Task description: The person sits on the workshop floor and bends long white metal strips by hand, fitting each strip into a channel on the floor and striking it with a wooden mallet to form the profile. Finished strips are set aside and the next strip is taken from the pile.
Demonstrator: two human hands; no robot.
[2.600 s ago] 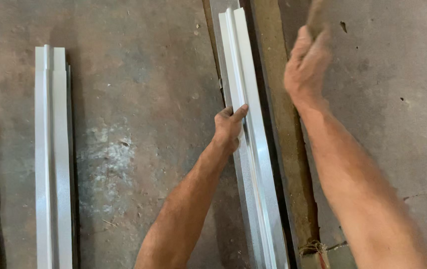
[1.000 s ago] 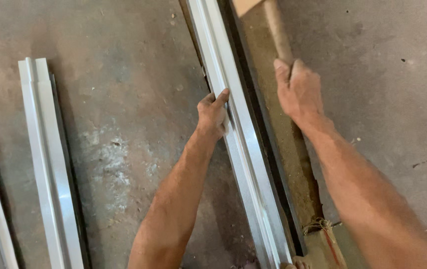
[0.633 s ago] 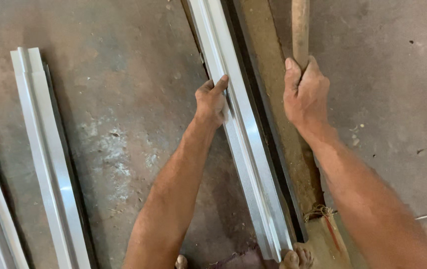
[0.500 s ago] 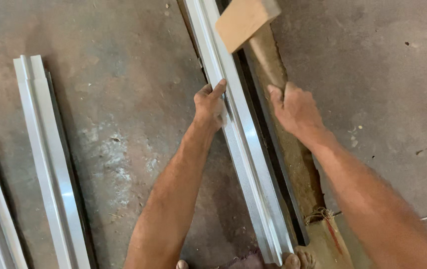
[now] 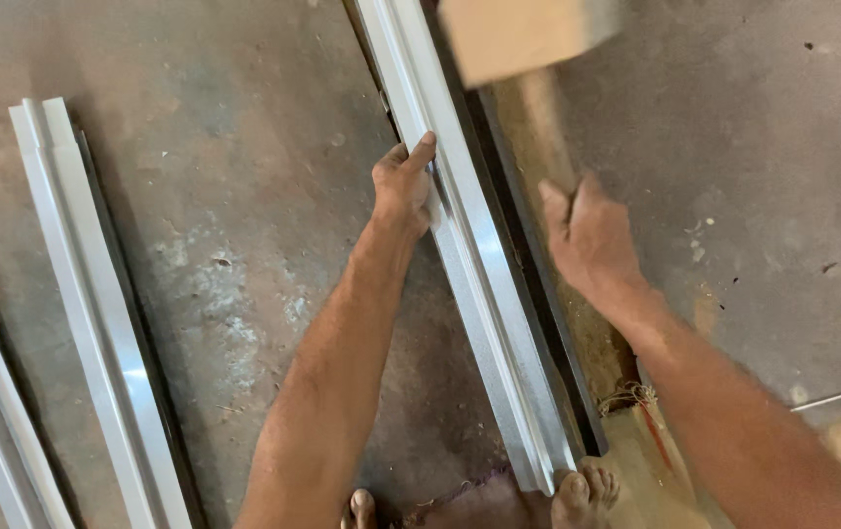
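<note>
A bare foot (image 5: 585,495) pressed on the near end of a long metal strip (image 5: 484,264) at six o'clock. The left hand (image 5: 403,188) gripped its edge at centre; the right hand (image 5: 589,235) clasped a blurred wooden mallet (image 5: 523,39) raised toward one o'clock.

You're in soft, even daylight here, moderately bright, with only faint shadows along the metal strips. There's a pale sheen down the long metal profile (image 5: 479,264). Your mallet head (image 5: 523,34) is smeared with motion blur, and your right hand (image 5: 589,235) is soft too. The concrete floor (image 5: 224,255) and your left hand (image 5: 403,188) stay sharp.
</note>
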